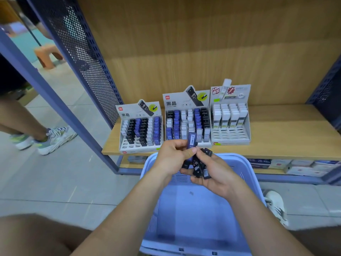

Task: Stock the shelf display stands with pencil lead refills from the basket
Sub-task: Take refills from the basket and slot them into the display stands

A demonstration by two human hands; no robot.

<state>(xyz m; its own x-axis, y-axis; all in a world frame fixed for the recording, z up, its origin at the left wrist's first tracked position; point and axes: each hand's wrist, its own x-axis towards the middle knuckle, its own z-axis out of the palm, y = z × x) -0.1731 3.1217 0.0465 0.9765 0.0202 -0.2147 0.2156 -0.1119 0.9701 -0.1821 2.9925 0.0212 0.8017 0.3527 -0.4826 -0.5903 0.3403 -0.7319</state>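
Sorting small lead boxes over the basket (238, 159), right by the shelf.

Pinching one blue refill box (191, 140) upright in the left grip (173, 156), thumb and fingers curled round its lower half, just in front of the middle stand (175, 100). Cupping a small bunch of black refill boxes (197, 167) in the right grip (215, 175), fingers bent under them. Likely light, hard and smooth, so easy to drop; best held by the long flat sides, one at a time. Probably a straight push down into a free slot. Open slots along the front rows of the left stand (129, 146) and the right stand (230, 137). Close by: the wooden shelf (286, 137), a dotted metal panel (88, 71), another person's shoes (55, 138) on the floor. Full rows packed tight, easy to knock over.
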